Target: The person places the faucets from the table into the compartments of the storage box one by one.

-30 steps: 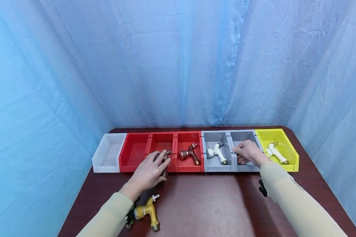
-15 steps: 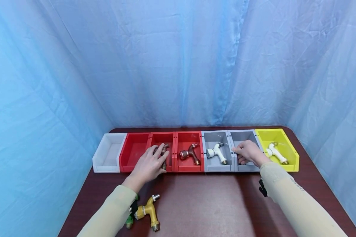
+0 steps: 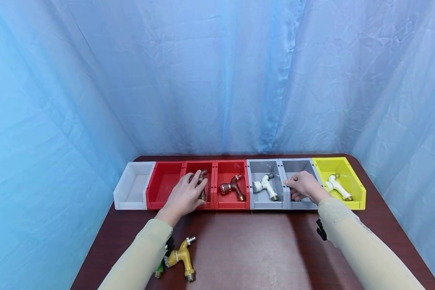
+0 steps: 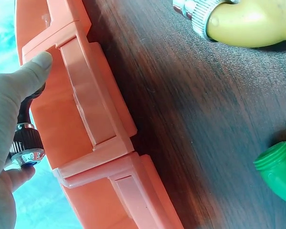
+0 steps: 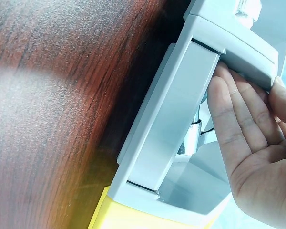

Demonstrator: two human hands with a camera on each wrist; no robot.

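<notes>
My left hand grips a brown tap inside the third bin from the left, a red one. In the left wrist view its dark ribbed knob shows between the thumb and a finger; the palm hides much of the rest. My right hand pinches the side wall shared by the two grey bins, fingers inside the right grey bin, thumb on the other side. A shiny metal part lies in that bin, partly hidden behind its front lip.
Other bins hold a brown tap, a white tap and another white tap in the yellow bin. A yellow tap and a green tap lie on the table near my left forearm. A white bin ends the row.
My left hand has moved forward with the brown tap, from the front edge of the red bin to farther inside it. The right hand has stayed in place.
</notes>
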